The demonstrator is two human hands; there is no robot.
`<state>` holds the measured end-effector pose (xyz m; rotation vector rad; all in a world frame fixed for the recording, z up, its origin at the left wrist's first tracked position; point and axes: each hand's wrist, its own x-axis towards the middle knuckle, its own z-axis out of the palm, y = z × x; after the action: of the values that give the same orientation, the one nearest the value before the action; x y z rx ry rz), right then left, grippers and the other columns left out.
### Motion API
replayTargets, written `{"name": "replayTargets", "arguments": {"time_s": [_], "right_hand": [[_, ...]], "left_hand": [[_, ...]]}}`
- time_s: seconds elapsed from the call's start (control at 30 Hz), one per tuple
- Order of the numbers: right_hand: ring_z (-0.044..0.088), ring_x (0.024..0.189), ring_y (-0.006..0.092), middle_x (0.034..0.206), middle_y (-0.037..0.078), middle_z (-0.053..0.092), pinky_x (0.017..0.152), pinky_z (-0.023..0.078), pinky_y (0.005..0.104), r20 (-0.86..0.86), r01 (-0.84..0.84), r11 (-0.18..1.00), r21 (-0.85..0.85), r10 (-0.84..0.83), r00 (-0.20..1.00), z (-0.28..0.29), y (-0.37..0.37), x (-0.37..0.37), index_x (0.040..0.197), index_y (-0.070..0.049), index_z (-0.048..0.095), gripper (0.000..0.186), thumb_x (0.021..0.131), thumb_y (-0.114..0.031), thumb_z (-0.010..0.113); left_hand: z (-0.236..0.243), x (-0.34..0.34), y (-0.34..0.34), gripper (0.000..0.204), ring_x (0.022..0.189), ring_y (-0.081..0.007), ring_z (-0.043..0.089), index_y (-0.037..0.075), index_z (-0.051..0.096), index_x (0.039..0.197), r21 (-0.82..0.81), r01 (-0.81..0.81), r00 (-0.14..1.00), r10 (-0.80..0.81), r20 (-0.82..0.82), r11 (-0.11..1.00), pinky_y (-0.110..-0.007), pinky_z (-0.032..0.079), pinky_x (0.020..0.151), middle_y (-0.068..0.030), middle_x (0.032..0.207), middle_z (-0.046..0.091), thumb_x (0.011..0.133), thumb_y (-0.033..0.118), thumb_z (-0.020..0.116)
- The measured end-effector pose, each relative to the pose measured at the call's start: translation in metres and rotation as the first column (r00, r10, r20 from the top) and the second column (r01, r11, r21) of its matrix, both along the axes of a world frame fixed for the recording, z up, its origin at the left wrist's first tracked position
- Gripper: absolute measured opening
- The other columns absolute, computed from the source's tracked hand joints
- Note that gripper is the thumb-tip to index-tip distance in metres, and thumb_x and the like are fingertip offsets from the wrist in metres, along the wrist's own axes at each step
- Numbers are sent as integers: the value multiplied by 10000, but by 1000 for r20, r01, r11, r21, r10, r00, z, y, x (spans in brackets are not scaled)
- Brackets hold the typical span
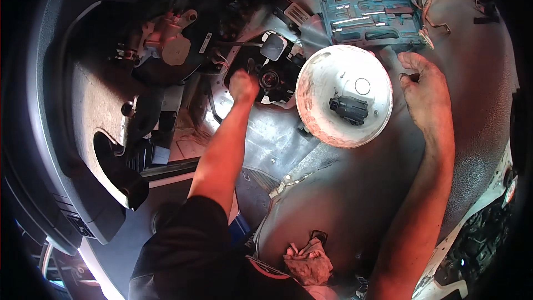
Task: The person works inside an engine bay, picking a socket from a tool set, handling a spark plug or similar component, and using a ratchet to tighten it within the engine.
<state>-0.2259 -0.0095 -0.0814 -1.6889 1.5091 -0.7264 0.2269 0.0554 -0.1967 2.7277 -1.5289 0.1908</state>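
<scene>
My left hand (244, 84) is closed at an opening in the metal panel, beside black parts with a round dark fitting (269, 79); what its fingers hold is hidden. A square grey pad (273, 48) sits just above. Right of the opening stands a stained white bowl (311, 91) with a black part (348, 111) and a thin ring (362, 86) inside. My right hand (423, 80) is just right of the bowl, fingers loosely bent and apart, with nothing visible in them.
An open socket set (371, 32) lies at the top right on the grey covering (466, 133). A pale metal housing (171, 41) and a curved beige part (105, 94) are on the left. A crumpled rag (308, 261) lies near the lower middle.
</scene>
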Motion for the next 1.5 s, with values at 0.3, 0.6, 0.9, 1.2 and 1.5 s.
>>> {"name": "replayTargets", "arguments": {"time_s": [0.3, 0.6, 0.9, 1.2, 1.5], "right_hand": [[667, 1105, 236, 1254, 186, 679, 983, 507, 315, 36, 7, 1000, 7, -7, 999, 0, 2, -2, 1281, 43, 628, 396, 888, 59, 581], [668, 1099, 333, 1181, 188, 683, 983, 516, 407, 10, 75, 993, -95, -75, 997, -4, 1, -3, 1181, -27, 686, 312, 873, -77, 677], [713, 825, 247, 947, 155, 746, 778, 545, 358, 344, 117, 993, 14, -115, 932, 26, -7, -1, 1079, 10, 719, 280, 939, -230, 688], [595, 820, 88, 929, 54, 671, 734, 479, 245, 903, -183, 967, 176, -84, 422, 37, -2, -1, 1181, -4, 652, 461, 1015, -432, 605], [617, 514, 141, 741, 91, 666, 462, 472, 276, 795, 249, 877, 411, -478, 374, 31, -4, -7, 1151, -15, 593, 341, 1031, -332, 562]], "left_hand": [[-40, 84, -99, 369, 912, -258, 711, 67, 727, 1127, -38, -162, 879, 126, -460, 986, -448, 577, 755, -129, 996, 743, 772, 164, 748], [-47, 88, -89, 380, 1069, -227, 643, 95, 648, 1185, -61, -208, 922, 175, -346, 976, -407, 552, 799, -138, 1191, 678, 958, 389, 568], [64, -154, 94, 350, 747, -189, 633, -12, 574, 1275, -297, -395, 587, -10, -809, 869, -289, 524, 678, -108, 930, 678, 926, 0, 599], [216, -300, -31, 570, 982, -348, 656, -28, 557, 1368, -420, 711, 564, -814, -138, 564, -409, 528, 851, -209, 1106, 670, 813, -25, 690], [177, -274, -236, 193, 825, -359, 726, 32, 739, 993, -290, 814, 486, -863, -138, 504, -421, 576, 763, -168, 893, 745, 912, 199, 684]]}}
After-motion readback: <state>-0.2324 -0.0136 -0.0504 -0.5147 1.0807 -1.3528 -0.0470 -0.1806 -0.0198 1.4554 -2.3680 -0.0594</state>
